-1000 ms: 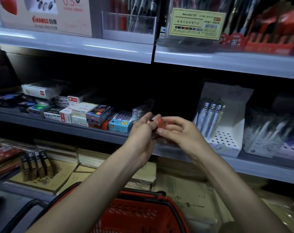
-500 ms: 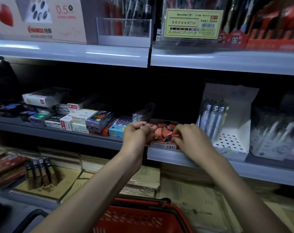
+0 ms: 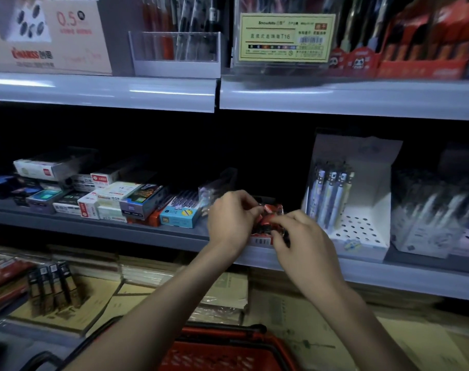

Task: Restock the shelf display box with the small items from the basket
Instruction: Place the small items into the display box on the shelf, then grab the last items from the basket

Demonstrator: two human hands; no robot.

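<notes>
A small red-and-white display box (image 3: 261, 241) sits at the front of the middle shelf, mostly hidden behind my hands. Small red packets (image 3: 271, 212) fill it. My left hand (image 3: 232, 219) is at the box's left side with its fingertips pinched on a red packet at the top. On the right, my right hand (image 3: 299, 238) has its fingers curled down onto the packets at the box's front edge. The red basket (image 3: 217, 353) hangs below, at the bottom of the view, between my forearms.
Stacked small stationery boxes (image 3: 136, 203) crowd the shelf left of the display box. A white pen display (image 3: 351, 207) stands just right of it, more pen packs (image 3: 437, 210) beyond. Paper pads and dark refill boxes (image 3: 52, 286) lie on the lower shelf. The upper shelf edge (image 3: 335, 99) overhangs.
A second ago both hands held a red packet in front of the shelf. They moved forward to the display box and now press packets into it.
</notes>
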